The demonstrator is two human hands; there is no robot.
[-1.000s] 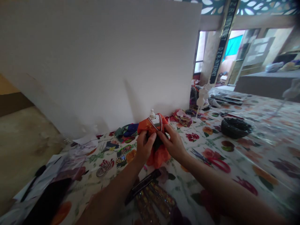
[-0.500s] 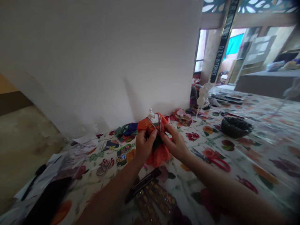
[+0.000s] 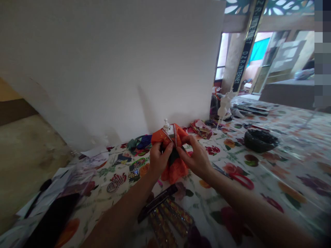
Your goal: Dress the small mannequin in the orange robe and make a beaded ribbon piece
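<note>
A small white mannequin wears an orange garment with crossed bands of white-beaded trim at its neckline. My left hand grips the garment's left side, thumb near the point where the bands cross. On the other side my right hand pinches the garment near the same crossing, with its index finger bent. Below the hands hangs an orange lower part with a dark patch above it. The fingertips partly hide what they grip.
Red-handled scissors lie right of my right forearm. Nearer me is a dark beaded strip with glittery bands. A black bowl and another small mannequin stand to the right. A dark flat object lies at left; a pale wall rises behind.
My right hand has shifted slightly, its index finger drawn a little to the right and bent more. My left hand stays in the same place on the garment.
</note>
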